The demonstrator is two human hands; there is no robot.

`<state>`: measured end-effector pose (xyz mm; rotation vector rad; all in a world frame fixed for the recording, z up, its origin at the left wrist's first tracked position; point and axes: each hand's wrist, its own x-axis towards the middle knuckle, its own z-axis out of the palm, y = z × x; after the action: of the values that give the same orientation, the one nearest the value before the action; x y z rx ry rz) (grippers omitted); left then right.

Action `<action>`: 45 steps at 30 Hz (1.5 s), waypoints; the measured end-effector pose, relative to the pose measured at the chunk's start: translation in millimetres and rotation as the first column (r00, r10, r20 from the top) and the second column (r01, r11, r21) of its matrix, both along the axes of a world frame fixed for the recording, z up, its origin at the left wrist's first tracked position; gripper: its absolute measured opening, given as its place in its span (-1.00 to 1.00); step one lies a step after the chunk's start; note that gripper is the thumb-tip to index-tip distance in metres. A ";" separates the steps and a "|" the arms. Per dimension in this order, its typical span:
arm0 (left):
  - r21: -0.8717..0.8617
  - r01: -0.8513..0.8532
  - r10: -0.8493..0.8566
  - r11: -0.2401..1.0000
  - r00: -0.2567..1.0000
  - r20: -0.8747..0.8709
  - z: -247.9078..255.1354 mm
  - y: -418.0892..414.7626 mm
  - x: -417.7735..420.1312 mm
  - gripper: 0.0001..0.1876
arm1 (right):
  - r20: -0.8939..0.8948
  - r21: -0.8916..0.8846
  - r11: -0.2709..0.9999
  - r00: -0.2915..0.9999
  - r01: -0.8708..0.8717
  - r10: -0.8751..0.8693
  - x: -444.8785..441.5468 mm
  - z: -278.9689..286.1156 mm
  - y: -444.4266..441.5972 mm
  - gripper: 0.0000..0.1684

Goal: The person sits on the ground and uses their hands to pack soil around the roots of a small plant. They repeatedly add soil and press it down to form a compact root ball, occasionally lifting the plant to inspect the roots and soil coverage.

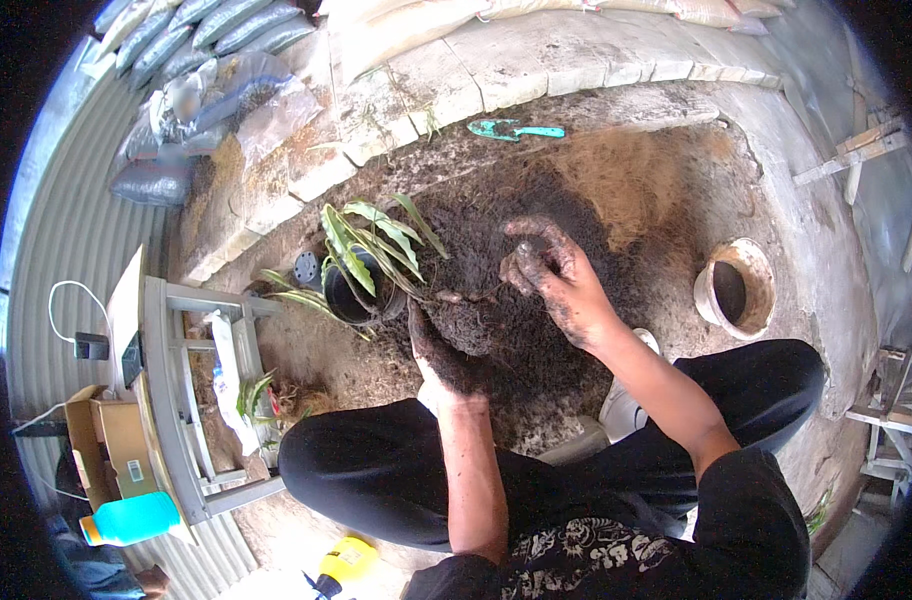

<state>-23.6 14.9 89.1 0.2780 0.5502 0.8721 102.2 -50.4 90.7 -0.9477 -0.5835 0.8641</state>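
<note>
A leafy plant (381, 240) lies on its side, its long wavy leaves pointing left over a black plastic pot (343, 289). My left hand (437, 345), dark with soil, supports the plant's root ball (463, 322) from below and the left. Right of it, above the heap of dark soil (576, 330), my right hand (550, 277) is raised with its soiled fingers curled; whether something small is between them is unclear. Beyond the heap lies a turquoise hand trowel (516, 130). Brown fibre (625, 180) is spread on the heap's far right side.
A dirty white pot (756, 292) stands at the right. A small grey pot (306, 266) and loose leaves lie left. A wooden table (156, 360) with a blue bottle (137, 519) stands further left, a yellow sprayer bottle (347, 559) below. Filled sacks (411, 30) line a concrete ledge.
</note>
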 end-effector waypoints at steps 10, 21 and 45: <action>0.041 -0.018 0.018 0.999 1.000 0.015 -9.6 5.6 -11.0 -0.64 | -0.608 0.368 0.890 0.655 -0.269 0.449 0.7 4.9 -1.8 -0.36; 0.283 -0.002 0.138 0.959 0.875 -0.465 23.1 -15.1 -8.6 -0.50 | -0.676 0.483 0.825 0.474 -0.294 0.565 -5.2 16.1 -9.5 -0.33; 0.475 0.176 0.248 0.862 0.671 -0.699 8.5 -24.6 -18.0 -0.17 | -0.375 0.063 0.879 0.804 -0.473 0.460 -28.3 19.4 -27.2 -0.22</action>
<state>-41.6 -9.7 97.6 1.1673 1.0932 0.9181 73.9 -77.6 110.1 -0.6393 -0.4684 1.4718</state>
